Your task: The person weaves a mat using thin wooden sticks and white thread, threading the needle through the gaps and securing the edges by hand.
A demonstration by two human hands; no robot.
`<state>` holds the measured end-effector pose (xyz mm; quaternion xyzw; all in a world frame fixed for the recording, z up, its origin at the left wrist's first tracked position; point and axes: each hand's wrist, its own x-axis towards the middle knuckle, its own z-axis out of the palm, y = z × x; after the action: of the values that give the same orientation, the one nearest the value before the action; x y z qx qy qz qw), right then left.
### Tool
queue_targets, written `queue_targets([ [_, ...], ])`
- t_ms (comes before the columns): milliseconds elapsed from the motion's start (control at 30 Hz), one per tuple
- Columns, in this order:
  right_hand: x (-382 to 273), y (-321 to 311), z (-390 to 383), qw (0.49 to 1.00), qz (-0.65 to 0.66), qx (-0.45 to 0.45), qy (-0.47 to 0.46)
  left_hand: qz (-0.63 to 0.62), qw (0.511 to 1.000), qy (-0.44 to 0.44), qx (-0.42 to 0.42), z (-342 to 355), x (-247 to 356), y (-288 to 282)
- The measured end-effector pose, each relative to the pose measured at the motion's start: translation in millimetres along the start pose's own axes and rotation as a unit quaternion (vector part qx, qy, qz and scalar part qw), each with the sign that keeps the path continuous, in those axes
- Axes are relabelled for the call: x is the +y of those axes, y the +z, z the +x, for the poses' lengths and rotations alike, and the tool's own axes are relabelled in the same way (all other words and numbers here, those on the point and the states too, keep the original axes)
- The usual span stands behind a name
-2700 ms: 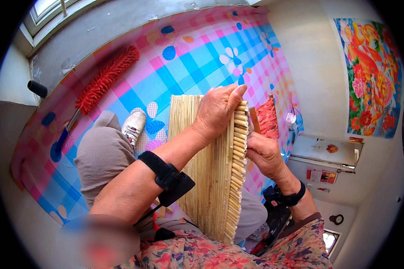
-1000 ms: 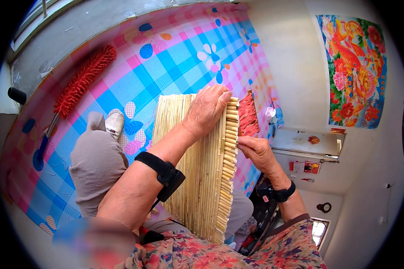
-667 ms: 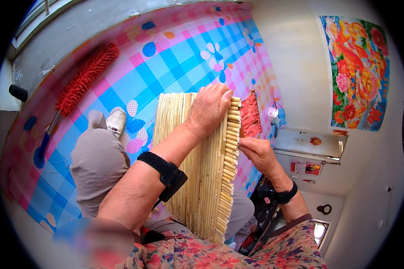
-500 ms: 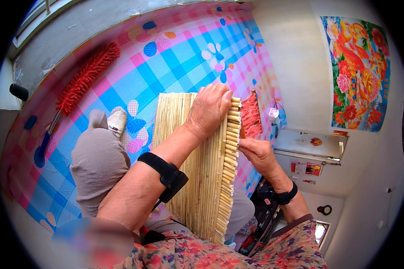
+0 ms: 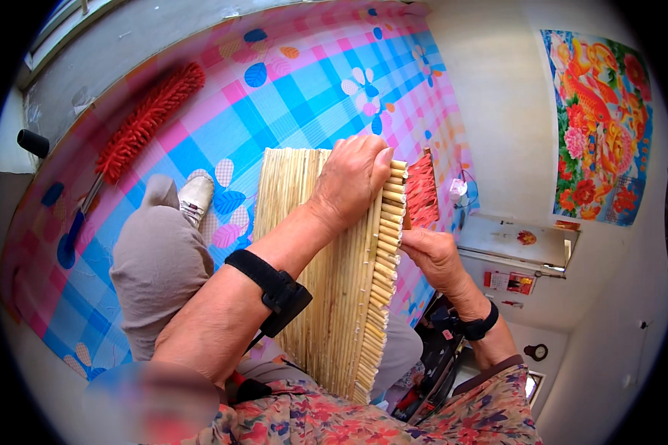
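A panel of straw-coloured stalks [image 5: 340,285], laid side by side, stands tilted across my lap, with a row of cut stalk ends along its right side. Over its upper right corner my left hand [image 5: 352,178] is closed, thumb near the cut ends. My right hand [image 5: 432,256] is pinched at the right side of the panel, close under the upper ends. Whatever its fingertips hold is hidden or too small to make out. A small strip of brown edge shows between the panel and that hand.
Below spreads a blue and pink checked sheet [image 5: 289,96]. A red fluffy duster [image 5: 148,122] lies on it at left, near my shoe [image 5: 196,196]. Beyond the panel is a red patterned piece [image 5: 423,194]. A dark bag [image 5: 436,348] sits at lower right; a colourful poster [image 5: 601,126] hangs on the wall.
The whole view has shifted slightly. My left hand keeps its hold on the panel, and my right hand stays pinched at the panel's right side.
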<state>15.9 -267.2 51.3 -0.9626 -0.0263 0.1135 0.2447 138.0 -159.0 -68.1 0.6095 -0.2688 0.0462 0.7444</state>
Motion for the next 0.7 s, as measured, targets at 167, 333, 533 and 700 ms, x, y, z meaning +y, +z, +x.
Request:
queue_targets([
  [167, -4, -4, 4, 1.0, -0.011, -0.018, 0.007, -0.005, 1.0, -0.015, -0.007, 1, 0, -2],
  [333, -6, -3, 5, 1.0, -0.008, -0.024, 0.015, -0.003, 1.0, -0.008, -0.015, 1, 0, -3],
  [533, -6, -3, 9, 0.999, -0.002, -0.039, 0.013, -0.001, 1.0, 0.009, -0.015, 1, 1, 0],
  [700, -5, -3, 12, 0.998, -0.004, -0.051, 0.022, -0.004, 0.999, -0.016, -0.035, 1, 1, -2],
])
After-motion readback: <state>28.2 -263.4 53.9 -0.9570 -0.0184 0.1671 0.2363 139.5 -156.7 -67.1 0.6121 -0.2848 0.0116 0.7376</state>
